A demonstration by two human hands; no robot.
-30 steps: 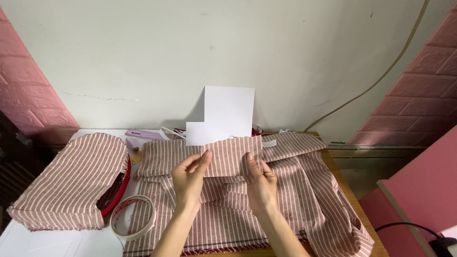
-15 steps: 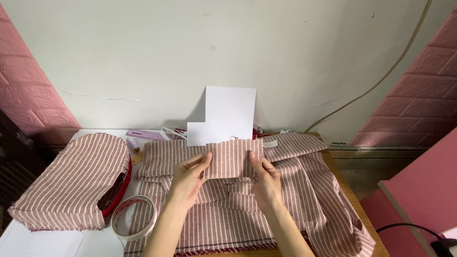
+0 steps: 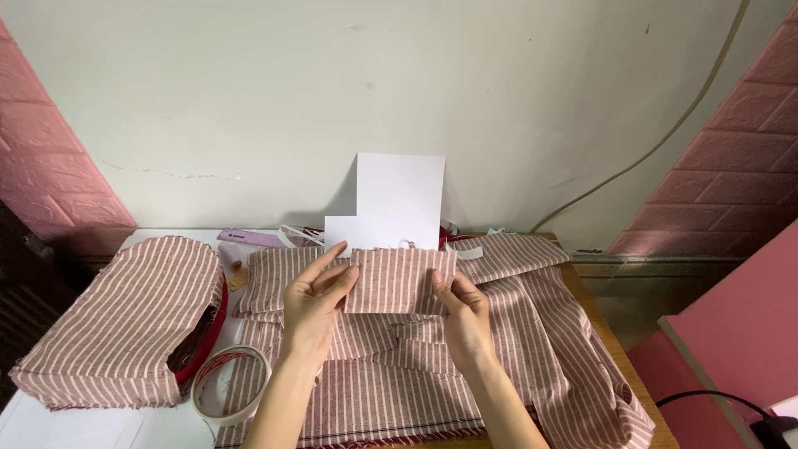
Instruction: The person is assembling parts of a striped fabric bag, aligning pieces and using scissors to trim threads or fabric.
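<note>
The work surface is a table (image 3: 33, 420), pale on the left and wood-edged on the right, set against an off-white wall (image 3: 249, 100) with pink brick-pattern panels (image 3: 50, 166) at both sides; a cable (image 3: 665, 137) runs up the wall on the right. At far left a folded striped stack (image 3: 125, 320) lies over a red-rimmed object (image 3: 208, 333), and a tape roll (image 3: 231, 384) sits just beside its lower right corner. A large striped cloth (image 3: 540, 333) covers the table centre and right and drapes over the right edge. Behind it, white cards (image 3: 399, 204) stand against the wall, with a purple ruler (image 3: 249, 239) to their left. The striped patch (image 3: 395, 278) is a small rectangle held flat over the cloth at centre, its long axis running left to right and its stripes running from the near edge to the far edge; its top edge faces the wall. The left hand (image 3: 316, 312) is at the patch's left edge, thumb and fingers pinching that edge, index finger extended toward the top left corner. The right hand (image 3: 465, 320) is at the lower right corner, thumb on top and fingers pinching the right edge. The patch lies between the two hands, above the wrists. A pink box (image 3: 731, 333) stands at far right.
</note>
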